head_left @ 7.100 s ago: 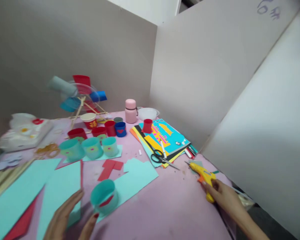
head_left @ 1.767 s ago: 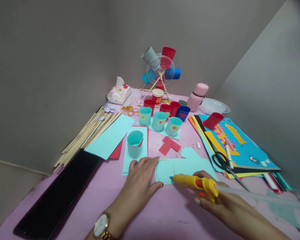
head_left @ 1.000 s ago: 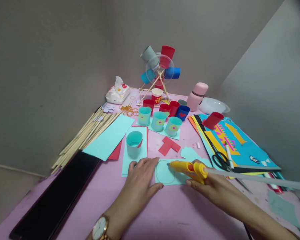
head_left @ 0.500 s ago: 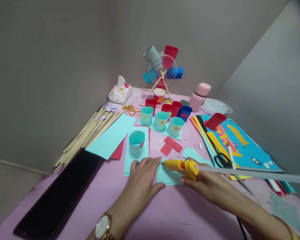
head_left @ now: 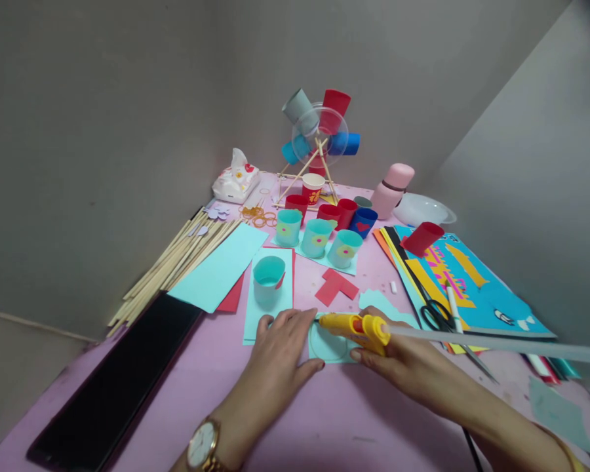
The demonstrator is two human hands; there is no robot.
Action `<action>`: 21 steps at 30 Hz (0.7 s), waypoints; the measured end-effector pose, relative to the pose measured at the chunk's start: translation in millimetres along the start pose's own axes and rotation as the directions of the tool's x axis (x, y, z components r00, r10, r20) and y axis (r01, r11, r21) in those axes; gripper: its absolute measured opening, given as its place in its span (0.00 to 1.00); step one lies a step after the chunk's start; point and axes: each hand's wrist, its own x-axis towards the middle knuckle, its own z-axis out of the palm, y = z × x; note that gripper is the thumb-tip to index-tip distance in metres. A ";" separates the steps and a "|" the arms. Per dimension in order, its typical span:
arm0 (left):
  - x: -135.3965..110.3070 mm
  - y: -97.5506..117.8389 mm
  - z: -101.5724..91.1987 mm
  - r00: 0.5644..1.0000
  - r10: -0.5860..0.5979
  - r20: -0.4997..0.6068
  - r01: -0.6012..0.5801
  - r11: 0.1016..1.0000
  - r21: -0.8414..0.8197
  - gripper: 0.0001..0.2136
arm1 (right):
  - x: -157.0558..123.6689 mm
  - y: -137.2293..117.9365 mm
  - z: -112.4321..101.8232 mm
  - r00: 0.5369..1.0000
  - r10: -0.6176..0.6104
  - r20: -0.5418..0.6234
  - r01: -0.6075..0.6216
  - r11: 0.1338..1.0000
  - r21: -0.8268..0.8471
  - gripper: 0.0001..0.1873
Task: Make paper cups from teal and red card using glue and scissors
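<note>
My right hand (head_left: 406, 357) grips a yellow hot glue gun (head_left: 351, 324), with a long pale glue stick (head_left: 472, 338) running out of its back to the right. The gun's dark nozzle points left, just over the upper left of a light turquoise paper piece (head_left: 330, 352) marked with a drawn circle. My left hand (head_left: 285, 351) lies flat at that paper's left edge, thumb spread, fingertips close to the nozzle. Beyond it a turquoise paper cup (head_left: 269, 280) stands on a turquoise sheet (head_left: 252, 321). Folded red paper (head_left: 335, 286) lies just past the gun.
Three turquoise cups with flowers (head_left: 316, 238) stand on a paper strip, before red and blue cups. A stick-framed wheel (head_left: 319, 134) rises behind. Wooden sticks (head_left: 172, 262) and a black slab (head_left: 113, 383) lie left. Scissors (head_left: 437, 316), coloured sheets (head_left: 511, 295) and a pink bottle (head_left: 392, 190) are right.
The glue gun's nozzle has shifted slightly left, closer to my left fingertips. My left hand has stayed nearly still.
</note>
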 end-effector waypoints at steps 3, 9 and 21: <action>0.8 0.0 -0.2 1.000 0.007 -0.001 -0.007 1.000 0.000 0.27 | 1.6 1.3 1.1 0.999 0.033 0.003 -0.033 0.999 -0.003 0.11; 2.0 -0.2 -0.2 1.000 -0.004 0.001 0.004 1.000 -0.002 0.28 | -0.4 6.9 -3.1 0.997 0.080 0.006 -0.079 0.996 -0.036 0.12; 2.0 -0.8 0.3 1.000 -0.004 0.003 0.004 1.000 0.007 0.28 | 5.2 5.5 -18.9 0.987 0.143 0.079 -0.136 0.987 -0.090 0.11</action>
